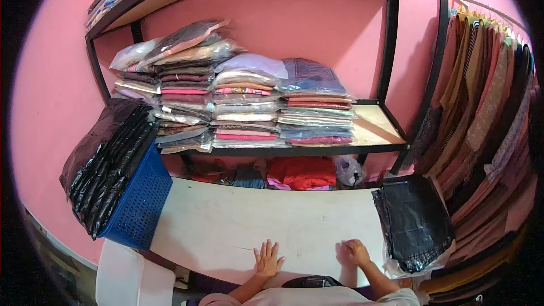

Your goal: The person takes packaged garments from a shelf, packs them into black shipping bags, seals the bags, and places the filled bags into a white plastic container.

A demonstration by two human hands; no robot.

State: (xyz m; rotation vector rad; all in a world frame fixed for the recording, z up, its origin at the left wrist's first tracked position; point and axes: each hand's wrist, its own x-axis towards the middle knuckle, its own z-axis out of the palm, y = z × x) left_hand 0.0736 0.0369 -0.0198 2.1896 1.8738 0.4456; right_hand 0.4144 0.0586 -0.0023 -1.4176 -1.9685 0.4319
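My left hand [268,259] lies flat on the white table [249,209] near its front edge, fingers spread and nothing in it. To its right, my right hand [356,253] rests at the table with its fingers curled in; no object shows in it. A stack of black plastic bags [412,221] lies at the table's right end, the nearest thing to my right hand. On the left end stands a blue perforated basket [139,204], filled with folded black plastic packages [110,164].
A black-framed shelf [317,152] behind the table bears stacks of clothes in clear bags [243,107]. Below it lie red cloth [303,173] and a knotted plastic bag [348,171]. Garments hang on a rack [481,90] at right. A white plastic container [133,277] stands front left.
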